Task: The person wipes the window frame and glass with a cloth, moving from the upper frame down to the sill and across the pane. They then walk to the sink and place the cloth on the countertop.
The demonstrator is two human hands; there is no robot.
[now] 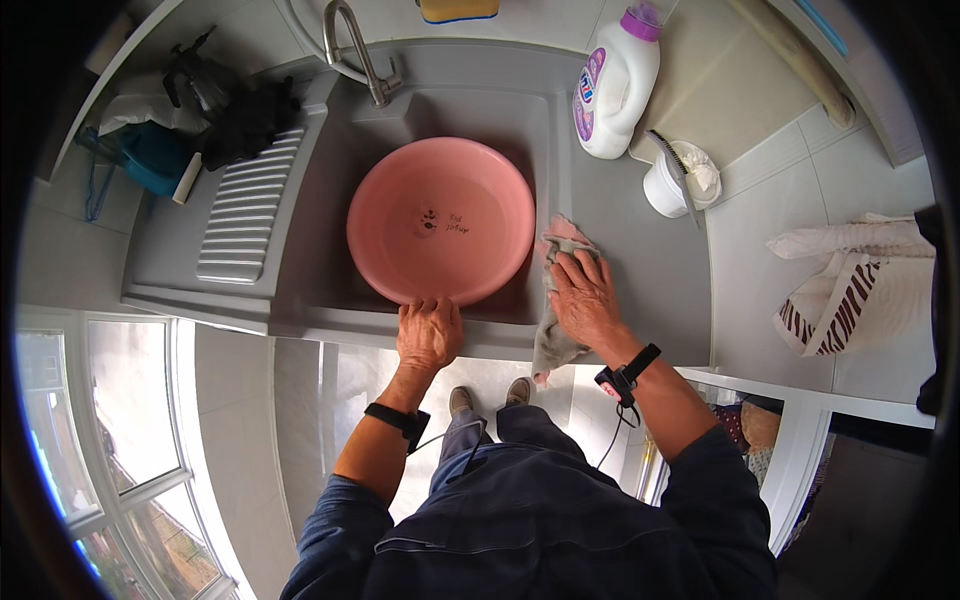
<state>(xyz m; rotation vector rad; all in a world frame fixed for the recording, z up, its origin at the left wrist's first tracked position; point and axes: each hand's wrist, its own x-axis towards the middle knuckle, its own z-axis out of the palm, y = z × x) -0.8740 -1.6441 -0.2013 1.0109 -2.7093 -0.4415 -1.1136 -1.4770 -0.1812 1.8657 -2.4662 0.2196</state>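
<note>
A round pink plastic basin (480,259) sits in the grey sink (480,109), with a printed picture and writing on its bottom. My left hand (429,334) has its fingers curled over the basin's near rim at the front edge of the sink. On the ledge right of the sink lies a crumpled grey and pink cloth (556,341). My right hand (585,296) rests on top of this cloth, palm down, fingers pointing away from me; whether it grips the cloth is hidden.
A metal faucet (360,56) rises behind the basin. Back right stand a white detergent bottle (619,90) and a white tub (664,191) with a brush (669,154). On the left, a dark cloth (251,124) lies by the ribbed drainboard (244,217). A striped bag (832,307) lies far right.
</note>
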